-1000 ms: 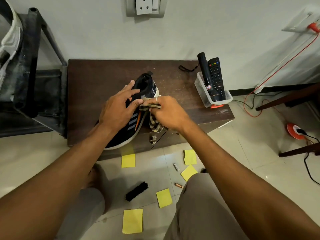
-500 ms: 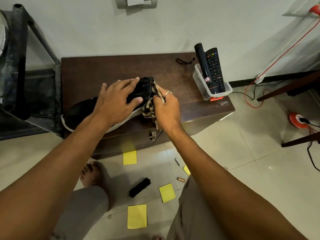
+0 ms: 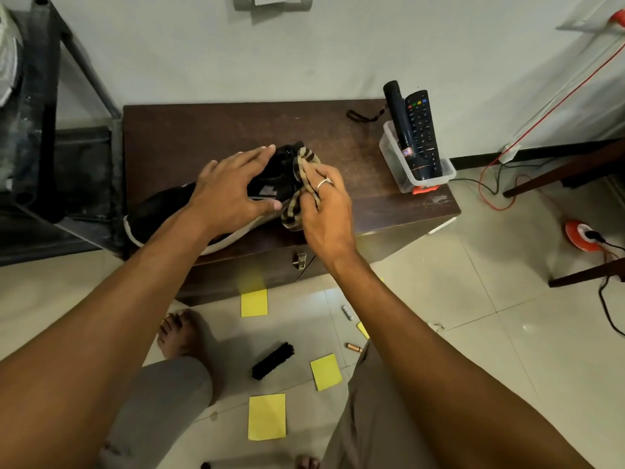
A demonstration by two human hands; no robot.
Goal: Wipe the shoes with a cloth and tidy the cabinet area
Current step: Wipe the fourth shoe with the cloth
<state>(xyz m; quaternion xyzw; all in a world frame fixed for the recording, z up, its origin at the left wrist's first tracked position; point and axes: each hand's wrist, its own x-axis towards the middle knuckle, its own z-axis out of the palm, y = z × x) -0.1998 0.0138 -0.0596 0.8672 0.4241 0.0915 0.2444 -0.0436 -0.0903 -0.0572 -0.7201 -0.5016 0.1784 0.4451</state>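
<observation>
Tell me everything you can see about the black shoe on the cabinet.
The shoe is a black, fabric-looking sneaker with a white sole edge, lying along the front left of the dark wooden cabinet. The left hand rests flat on its upper; the right hand holds a striped cloth against its right end.

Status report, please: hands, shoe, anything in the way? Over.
Left hand rests on black shoe, on cabinet top. Right hand grips striped cloth against shoe. Brush, yellow notes on floor, not blocking.
</observation>
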